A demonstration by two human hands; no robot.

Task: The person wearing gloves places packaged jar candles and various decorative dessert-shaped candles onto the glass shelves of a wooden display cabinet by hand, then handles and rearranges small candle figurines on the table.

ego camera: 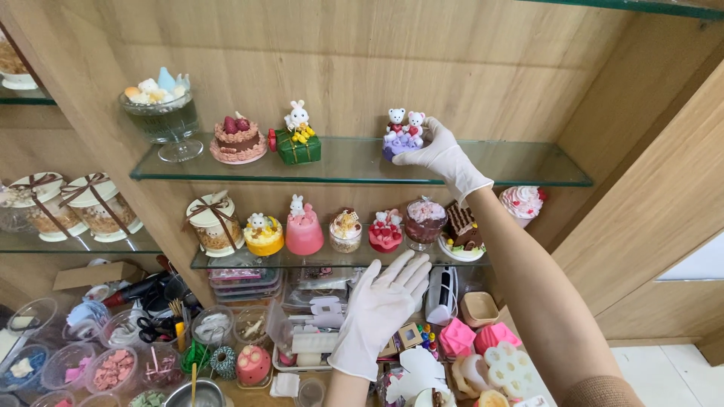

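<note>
On the upper glass shelf [528, 162], toward twelve o'clock, the right hand [445, 158] closes narrowly on the bear-topped purple candle [400, 136]; likely light, waxy, fragile on top, best gripped by its base; left hand [381, 309] hovers spread, empty.

This was a small craft workshop with a shop-like display, for dessert-shaped candles [238, 139] stood in rows on glass shelves [528, 169] set in wooden panelling, while the cluttered worktop [249, 392] below held silicone moulds [456, 337], scissors [154, 328] and tubs [113, 368] of bits.
</note>
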